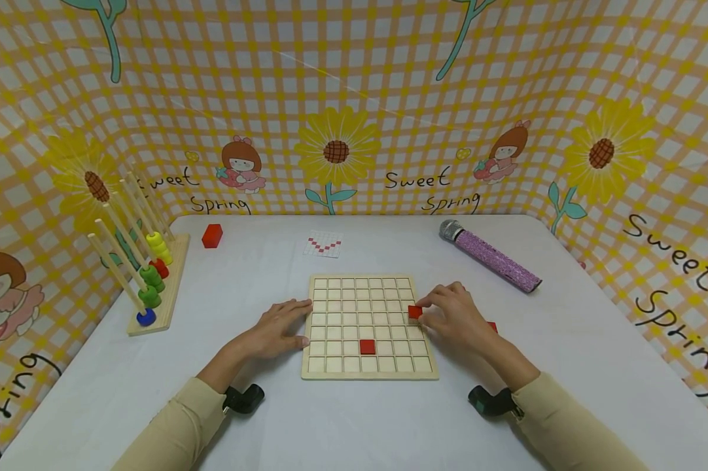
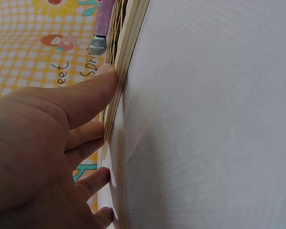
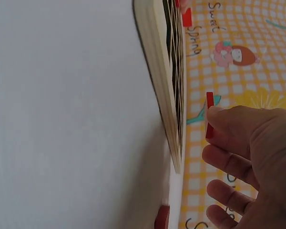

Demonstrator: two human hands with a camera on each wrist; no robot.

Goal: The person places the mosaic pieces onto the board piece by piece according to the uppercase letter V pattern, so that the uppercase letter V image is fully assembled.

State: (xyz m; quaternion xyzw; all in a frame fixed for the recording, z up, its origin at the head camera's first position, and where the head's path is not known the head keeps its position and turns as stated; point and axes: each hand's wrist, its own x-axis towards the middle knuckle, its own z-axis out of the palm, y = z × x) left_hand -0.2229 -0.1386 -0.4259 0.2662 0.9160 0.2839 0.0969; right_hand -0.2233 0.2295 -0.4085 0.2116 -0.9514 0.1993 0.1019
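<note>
Right hand: the right hand [image 1: 457, 317] pinches a small red tile [image 1: 415, 312] between thumb and fingertips, the grip narrow around it; in the right wrist view the tile [image 3: 209, 115] sits at the fingertips just above the board.
Red tile: over the right edge of the wooden grid board [image 1: 330, 364], in its middle rows.
Left hand: the left hand [image 1: 280, 327] lies with straight fingers, grip open, holding nothing; the fingertips [image 2: 105, 76] touch the board's left edge.
Board: flat on the white tabletop [image 1: 354, 425], with a second red tile [image 1: 368, 347] set in a lower cell.
Nearby: another red piece [image 1: 492, 326] lies on the tabletop just behind the right hand.
</note>
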